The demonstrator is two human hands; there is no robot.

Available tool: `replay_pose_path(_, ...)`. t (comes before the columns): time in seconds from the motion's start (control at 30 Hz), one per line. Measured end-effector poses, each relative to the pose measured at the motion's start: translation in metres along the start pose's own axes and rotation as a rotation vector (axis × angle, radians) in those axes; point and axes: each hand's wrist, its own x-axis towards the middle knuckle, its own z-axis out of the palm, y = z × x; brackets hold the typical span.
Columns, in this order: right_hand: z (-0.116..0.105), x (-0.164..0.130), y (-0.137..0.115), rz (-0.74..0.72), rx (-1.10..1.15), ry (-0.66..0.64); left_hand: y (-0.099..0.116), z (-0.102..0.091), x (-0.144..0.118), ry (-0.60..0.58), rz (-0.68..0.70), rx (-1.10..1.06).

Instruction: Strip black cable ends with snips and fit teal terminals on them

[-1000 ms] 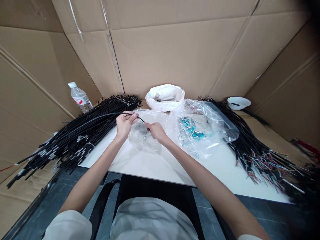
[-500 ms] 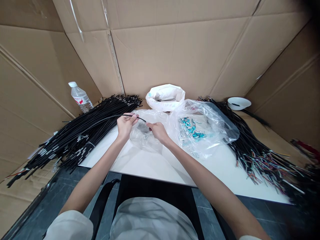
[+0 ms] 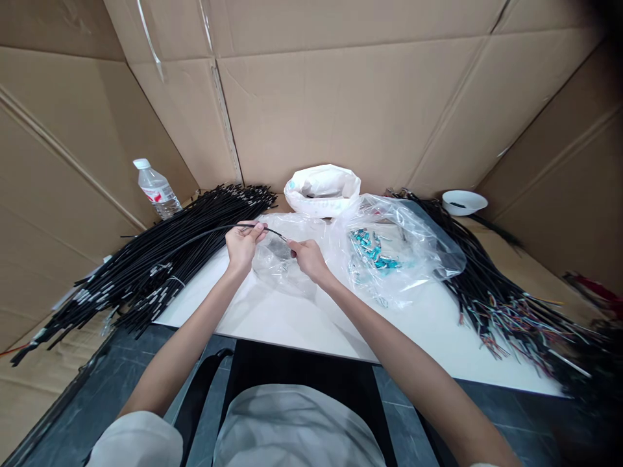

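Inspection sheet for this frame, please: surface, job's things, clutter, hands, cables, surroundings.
Surface: white tabletop, bare at the near edge.
Job's things: single black cable held over a small clear bag.
Clutter: large clear bag with teal parts, white bag, water bottle, white bowl.
Hands: left hand pinches the cable; right hand at its tip.
Cables: black pile left; stripped-end pile right.
Surroundings: cardboard walls.

Thin black cable (one end pinched), arcing leftward above white table
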Motion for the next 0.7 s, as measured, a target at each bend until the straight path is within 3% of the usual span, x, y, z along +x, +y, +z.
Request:
replay_pose_path(0.33,-0.011,-0.014,-0.005,-0.036,-0.079,0.008,0.009,-0.002,0.004,-0.018,0.004,-0.029)
replay_pose_path(0.53,-0.028,-0.032,-0.002,-0.046,0.004,0.052,0.018,-0.010,0.000,-0.100,0.002,-0.016)
replay_pose_path(0.7,-0.022,-0.028,0.002,-0.033,0.087,0.055,0.023,-0.009,-0.010,-0.145,0.011,0.015)
